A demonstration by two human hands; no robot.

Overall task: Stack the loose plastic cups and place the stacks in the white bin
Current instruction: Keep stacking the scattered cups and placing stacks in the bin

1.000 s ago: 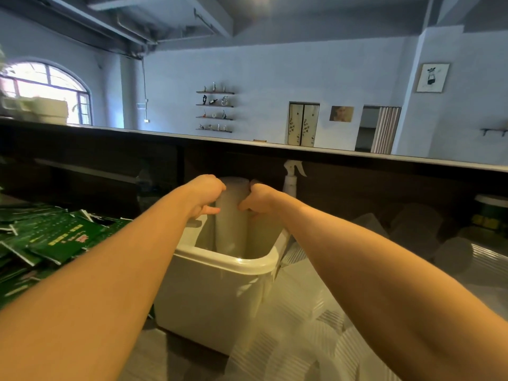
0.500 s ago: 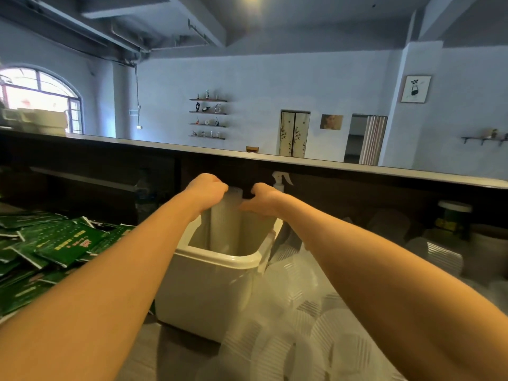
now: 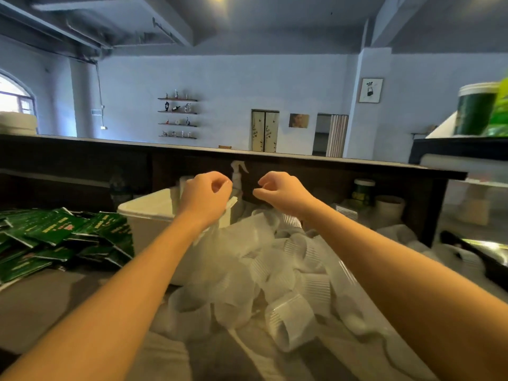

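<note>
The white bin point(image 3: 148, 213) stands left of centre on the counter. The top of a pale cup stack point(image 3: 184, 183) shows inside it, behind my left hand point(image 3: 206, 195). That hand hovers over the bin's right rim with fingers loosely curled and nothing in them. My right hand point(image 3: 280, 191) hangs level with it, further right and above the cups, also loosely curled and holding nothing. A heap of loose translucent ribbed plastic cups point(image 3: 261, 268) lies right of the bin and toward me. One cup point(image 3: 291, 318) lies on its side at the near edge.
Green packets point(image 3: 55, 233) are piled left of the bin. A white spray bottle point(image 3: 238, 171) stands against the dark back panel point(image 3: 330, 169). A green-labelled jar point(image 3: 363, 191) and a pale tub point(image 3: 389, 207) sit at the back right. A black edge point(image 3: 472, 254) bounds the right side.
Both hands have let go of the cup stack, which now stays in the bin. They have lifted and moved right and apart. The camera has turned right.
</note>
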